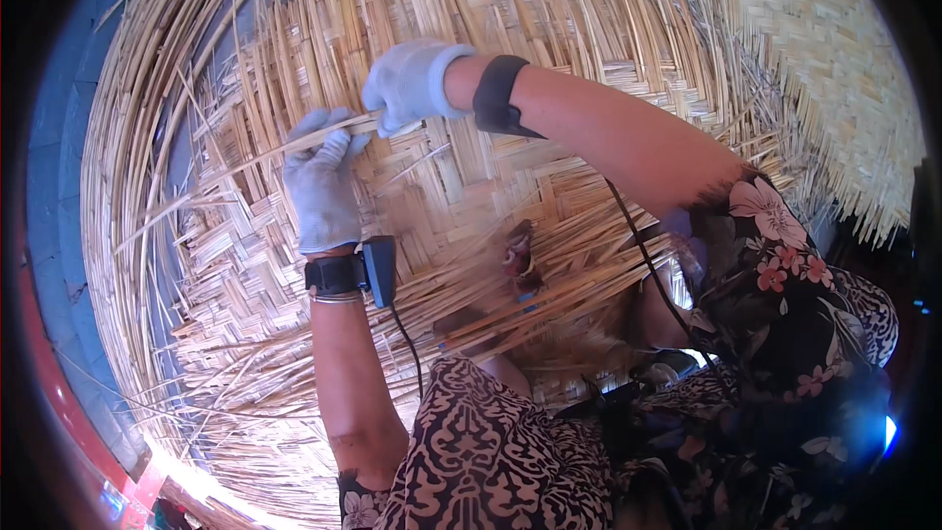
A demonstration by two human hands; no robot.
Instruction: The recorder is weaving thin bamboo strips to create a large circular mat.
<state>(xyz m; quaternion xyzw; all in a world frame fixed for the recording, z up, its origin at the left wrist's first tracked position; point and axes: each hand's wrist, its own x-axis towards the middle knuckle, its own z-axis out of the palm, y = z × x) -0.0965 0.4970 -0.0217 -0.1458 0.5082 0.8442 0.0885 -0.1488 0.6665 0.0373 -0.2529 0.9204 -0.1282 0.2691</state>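
Both my hands wear pale work gloves over a partly woven mat [442, 182] of flat straw-coloured reed strips in a zigzag pattern. My left hand [324, 177] is closed around a thin reed strip [265, 154], fingers and thumb pinching it. Beside it, my right hand [417, 88] grips the same strip near its other end, fingers curled down. The strip slants from the lower left up to both hands. Some of the fingertips are hidden behind the gloves.
Long unwoven reeds [108, 236] fan out along the mat's far and left edges. Loose strips [579, 280] cross in front of my legs. A finished woven mat [824, 59] lies at the upper right. Black cables [638, 236] hang near my arms. Blue-grey flooring [59, 186] borders the left.
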